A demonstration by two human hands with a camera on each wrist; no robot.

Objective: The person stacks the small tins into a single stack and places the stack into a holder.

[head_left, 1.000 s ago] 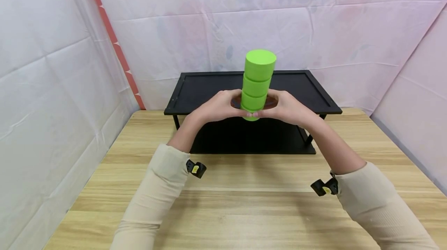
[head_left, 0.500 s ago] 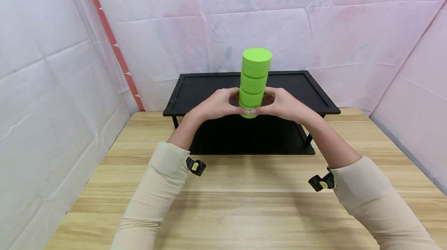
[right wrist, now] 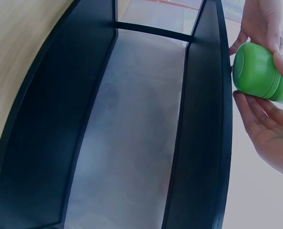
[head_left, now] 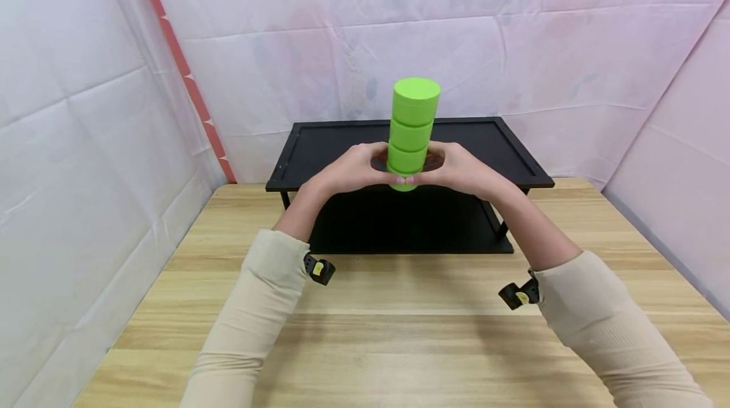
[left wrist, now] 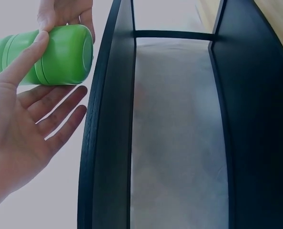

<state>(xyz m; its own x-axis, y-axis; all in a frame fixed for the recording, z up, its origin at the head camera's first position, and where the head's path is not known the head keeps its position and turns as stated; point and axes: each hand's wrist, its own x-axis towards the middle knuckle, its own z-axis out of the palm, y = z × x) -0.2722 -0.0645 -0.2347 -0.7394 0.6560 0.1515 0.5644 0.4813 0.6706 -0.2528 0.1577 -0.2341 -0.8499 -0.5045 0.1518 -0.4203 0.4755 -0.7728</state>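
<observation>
A tall bright green cylinder (head_left: 412, 123), ringed by grooves that divide it into several stacked sections, stands nearly upright between both hands in the head view. My left hand (head_left: 353, 170) holds its lower part from the left, and my right hand (head_left: 459, 170) holds it from the right. Both thumbs meet at its front, low down; the fingers reach round behind, mostly hidden in the head view. The left wrist view shows the cylinder's rounded lower end (left wrist: 67, 55) beside the edge of a black two-tier rack (left wrist: 89, 157). In the head view it overlaps the rack's top shelf.
The rack's raised-rim top shelf (head_left: 336, 145) and lower shelf (head_left: 393, 230) are joined by thin posts. It stands at the back of a wood-grain table (head_left: 388, 357). White sheeting (head_left: 256, 78) hangs behind and on both sides, with a red strip (head_left: 177, 56) at left.
Both hands have shifted slightly left with the green cylinder, which leans a little less than before. The grip looks the same throughout. The rack has shifted only slightly in the picture.
</observation>
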